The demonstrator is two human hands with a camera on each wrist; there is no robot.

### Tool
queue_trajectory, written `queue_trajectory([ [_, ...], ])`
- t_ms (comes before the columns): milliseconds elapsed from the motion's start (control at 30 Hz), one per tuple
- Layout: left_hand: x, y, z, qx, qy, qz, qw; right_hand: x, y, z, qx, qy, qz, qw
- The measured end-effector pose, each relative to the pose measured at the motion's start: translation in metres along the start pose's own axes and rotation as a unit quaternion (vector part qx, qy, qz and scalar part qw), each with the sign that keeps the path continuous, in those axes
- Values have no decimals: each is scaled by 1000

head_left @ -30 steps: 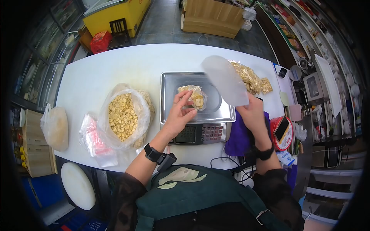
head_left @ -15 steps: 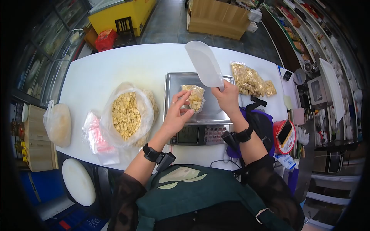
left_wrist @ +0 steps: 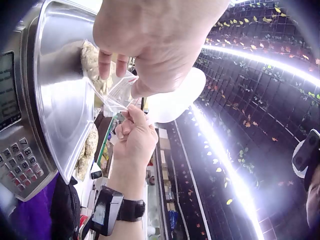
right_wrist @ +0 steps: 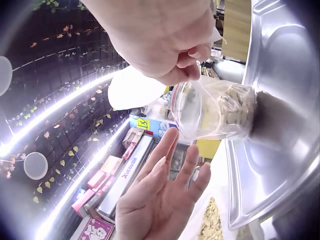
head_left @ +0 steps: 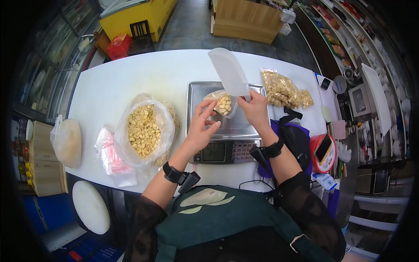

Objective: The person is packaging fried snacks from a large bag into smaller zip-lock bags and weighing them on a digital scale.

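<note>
A small clear zip bag (head_left: 224,105) of pale yellow dried slices stands on the metal pan of the scale (head_left: 200,131). Extended fingers of my left hand (head_left: 203,131) touch its rim, the thumb spread apart from them; the right wrist view shows this left hand (right_wrist: 160,195) below the bag mouth. My right hand (head_left: 256,111) grips a white plastic scoop (head_left: 229,72) by its handle, blade pointing up and away. In the left wrist view the right hand's (left_wrist: 132,137) fingertips are also at the bag's edge (left_wrist: 117,95).
Left of the scale sits a large open bag of slices (head_left: 143,131), beside flat red-striped zip bags (head_left: 111,153). Filled bags (head_left: 281,89) lie at the back right. A purple and black bag (head_left: 297,148) and a red round tub with a phone (head_left: 323,153) stand on the right.
My right hand has brought the scoop leftward over the scale, beside the small bag. That bag now tilts with its mouth wider. The left hand has stayed at its rim.
</note>
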State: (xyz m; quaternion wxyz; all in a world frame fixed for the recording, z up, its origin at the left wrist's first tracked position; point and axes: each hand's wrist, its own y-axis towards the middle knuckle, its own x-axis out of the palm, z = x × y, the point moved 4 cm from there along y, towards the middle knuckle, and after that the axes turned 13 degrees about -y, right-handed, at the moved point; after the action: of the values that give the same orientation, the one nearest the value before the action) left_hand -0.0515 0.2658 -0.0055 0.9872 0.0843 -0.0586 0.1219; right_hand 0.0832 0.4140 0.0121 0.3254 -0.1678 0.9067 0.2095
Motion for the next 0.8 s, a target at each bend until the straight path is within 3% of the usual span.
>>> queue_trajectory([
  [100,4,-4,-6,-17,13,-45,999,0,-5,8,33,37,-1,999],
  [200,8,-10,-12,-38,28,-60,997,3,-10,37,25,-13,20,999],
  [367,11,-30,-29,-95,5,-69,993,11,-32,84,113,95,8,989],
  [533,-1,-53,-40,-144,-26,-74,986,9,-36,100,94,42,20,995],
  [667,-16,-79,-34,-178,-27,-58,982,-7,-46,87,138,43,-1,989],
  [800,-45,-116,-31,-208,-72,8,976,-21,-47,97,117,-20,4,993],
])
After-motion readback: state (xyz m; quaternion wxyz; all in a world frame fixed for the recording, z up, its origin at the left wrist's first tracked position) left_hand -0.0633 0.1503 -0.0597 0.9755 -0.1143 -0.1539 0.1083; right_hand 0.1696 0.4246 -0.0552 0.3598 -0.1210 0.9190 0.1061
